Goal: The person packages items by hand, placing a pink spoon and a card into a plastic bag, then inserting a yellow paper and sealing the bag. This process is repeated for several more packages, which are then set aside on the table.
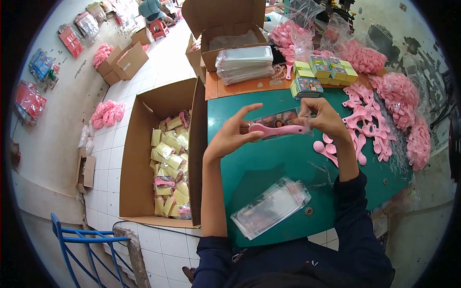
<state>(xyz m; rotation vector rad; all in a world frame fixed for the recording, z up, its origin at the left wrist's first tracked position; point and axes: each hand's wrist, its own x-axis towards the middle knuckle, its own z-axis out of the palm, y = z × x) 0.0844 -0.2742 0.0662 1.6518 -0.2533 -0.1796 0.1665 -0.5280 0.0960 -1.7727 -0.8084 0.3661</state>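
Note:
Above the green table I hold a clear plastic packet [291, 115] with a printed card and a pink spoon [276, 130] in it. My left hand [235, 130] grips its left end, thumb at the spoon's end and index finger stretched out above. My right hand [325, 117] pinches the right end with curled fingers, whose tips are partly hidden. Below lies a stack of clear plastic bags [271, 207]. Loose pink spoons [367, 122] are spread to the right of my right hand. Stacked printed cards [307, 87] stand just beyond it.
Left of the green table [235, 173], an open carton [139, 158] holds many packets with yellow cards. More bags [245, 65] and an open box [233, 38] stand at the back. Bagged pink spoons [396, 96] line the right edge. A blue metal frame [91, 240] stands lower left; a person sits far off.

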